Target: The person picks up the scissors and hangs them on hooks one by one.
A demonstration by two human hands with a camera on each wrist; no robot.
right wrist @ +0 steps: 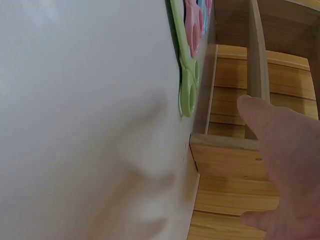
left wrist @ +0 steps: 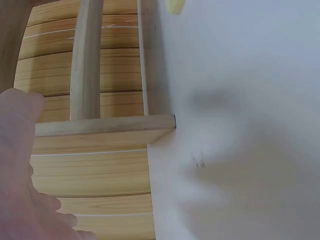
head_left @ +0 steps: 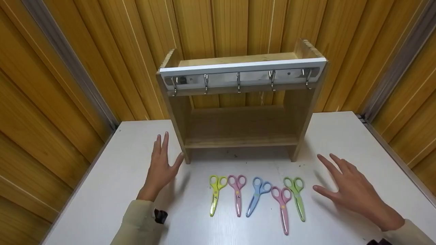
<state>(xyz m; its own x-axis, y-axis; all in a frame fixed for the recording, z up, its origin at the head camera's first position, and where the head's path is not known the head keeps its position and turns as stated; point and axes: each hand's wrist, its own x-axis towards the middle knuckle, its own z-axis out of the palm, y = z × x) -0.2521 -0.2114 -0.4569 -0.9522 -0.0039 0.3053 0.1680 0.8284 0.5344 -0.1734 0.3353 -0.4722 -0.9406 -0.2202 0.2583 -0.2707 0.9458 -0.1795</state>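
Several pairs of scissors lie in a loose row on the white table: yellow scissors (head_left: 215,195), pink scissors (head_left: 237,195), blue scissors (head_left: 258,196), lower pink scissors (head_left: 283,208) and green scissors (head_left: 296,197). Their handles point toward a wooden rack (head_left: 238,144) that carries a row of metal hooks (head_left: 238,81) on a white rail. My left hand (head_left: 161,172), fingers spread, hovers left of the yellow scissors near the rack's left leg. On the other side, my right hand (head_left: 354,189) is held over the table with spread fingers, right of the green scissors. Both hold nothing.
The rack stands at the back of the white table (head_left: 102,190), close to a wall of wooden slats (head_left: 231,27). Slatted panels also rise at both sides, with grey metal posts (head_left: 71,64) in the corners. Small dark specks dot the tabletop below the rack.
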